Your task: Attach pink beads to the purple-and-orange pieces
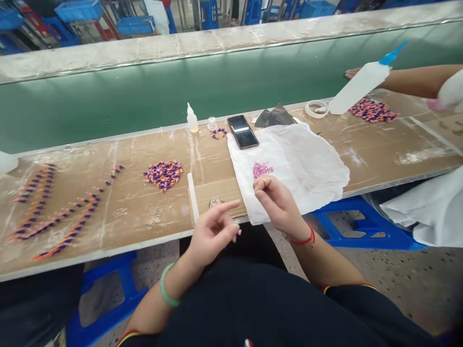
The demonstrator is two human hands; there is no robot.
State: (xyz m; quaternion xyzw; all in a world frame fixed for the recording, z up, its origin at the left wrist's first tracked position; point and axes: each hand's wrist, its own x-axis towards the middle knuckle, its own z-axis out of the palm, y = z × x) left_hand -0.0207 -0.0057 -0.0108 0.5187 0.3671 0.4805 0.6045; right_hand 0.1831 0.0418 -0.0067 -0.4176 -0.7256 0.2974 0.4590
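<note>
My left hand [213,233] is near the table's front edge, index finger stretched out. A small pink piece [239,233] shows at its thumb tip, seemingly held between thumb and a curled finger. My right hand [277,202] is closed in a pinch above the white cloth [307,159]; whatever is between its fingertips is too small to make out. Just beyond those fingertips a little heap of tiny pink beads [262,169] lies on the cloth. Close to my left fingers, a small round shiny object [215,202] rests on a cardboard piece [206,190].
Left are a pile of purple-and-orange pieces [163,175] and rows of them [68,212]. Behind stand a small dropper bottle [192,119], phone [243,131], tape roll [316,109] and large white bottle [358,89]. Another person's arm [419,82] reaches in from the right, beside a second pile [374,110].
</note>
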